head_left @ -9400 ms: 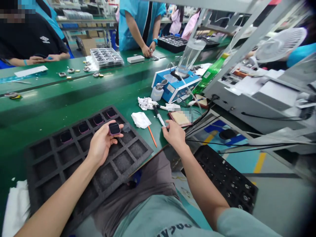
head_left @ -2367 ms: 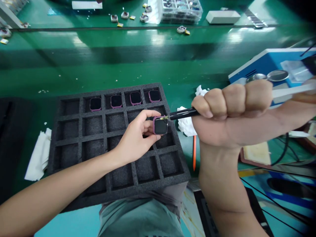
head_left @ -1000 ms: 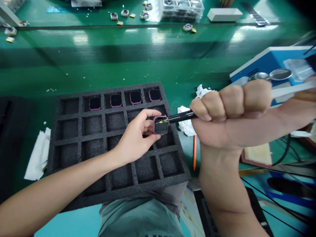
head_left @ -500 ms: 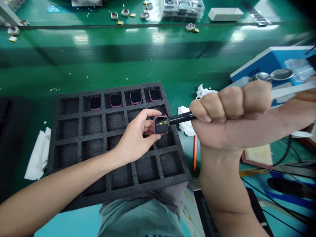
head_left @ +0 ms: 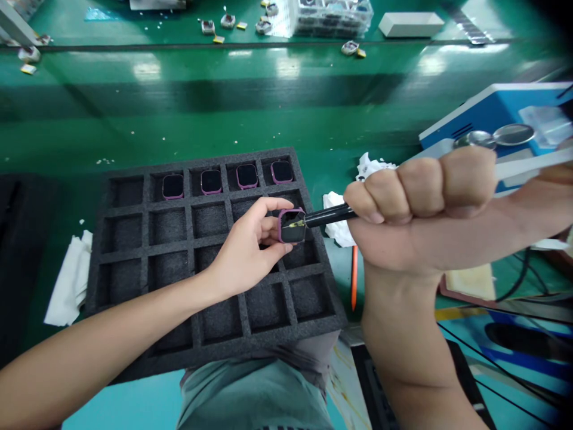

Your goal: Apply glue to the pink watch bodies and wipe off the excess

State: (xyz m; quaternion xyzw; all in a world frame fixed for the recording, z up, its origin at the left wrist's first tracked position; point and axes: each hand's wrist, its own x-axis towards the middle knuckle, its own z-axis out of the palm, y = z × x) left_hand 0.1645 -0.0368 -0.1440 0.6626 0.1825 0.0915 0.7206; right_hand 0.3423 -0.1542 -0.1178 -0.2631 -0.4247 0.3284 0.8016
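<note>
My left hand [head_left: 246,248] pinches a purple-framed smartwatch [head_left: 293,226] between thumb and fingers, its dark screen facing up, just above the foam tray. A black pen-shaped tool [head_left: 329,215] sticks out of my right fist [head_left: 418,212], its front end reaching the watch's right edge. A yellowish streak lies across the screen; whether it is the tool's tip or a reflection I cannot tell. Beneath the watch, the dark grey foam tray [head_left: 190,254] has square compartments. Several purple-framed smartwatches [head_left: 246,176] lie in its far row.
Crumpled white tissues [head_left: 338,221] and an orange stick [head_left: 354,278] lie right of the tray. Beyond them stands a blue-and-white device [head_left: 487,113]. Folded white paper [head_left: 69,280] is at the left. Small parts and a clear compartment box [head_left: 331,18] sit at the back.
</note>
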